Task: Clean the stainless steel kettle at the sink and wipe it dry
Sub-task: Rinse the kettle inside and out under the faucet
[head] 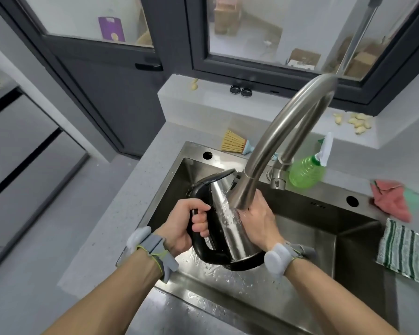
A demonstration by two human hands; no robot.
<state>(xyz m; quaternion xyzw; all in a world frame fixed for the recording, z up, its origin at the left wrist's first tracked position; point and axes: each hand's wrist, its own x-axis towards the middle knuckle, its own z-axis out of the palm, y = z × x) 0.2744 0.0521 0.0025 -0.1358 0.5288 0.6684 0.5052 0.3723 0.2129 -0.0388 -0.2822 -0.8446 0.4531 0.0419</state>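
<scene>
The stainless steel kettle [224, 213] with a black handle, lid and base is held tilted over the steel sink [307, 228], spout away from me. My left hand [186, 226] grips the black handle. My right hand [259, 218] lies against the kettle's right side just under the tap's spray head, its fingers hidden behind the kettle. Water runs from the curved tap [288, 141] down the steel body and splashes off the base into the sink.
A striped green cloth [402, 252] lies over the sink's right rim, with a pink cloth [392, 199] behind it. A green spray bottle [305, 172] and a small brush [235, 142] sit behind the sink. Garlic cloves [356, 122] lie on the window ledge.
</scene>
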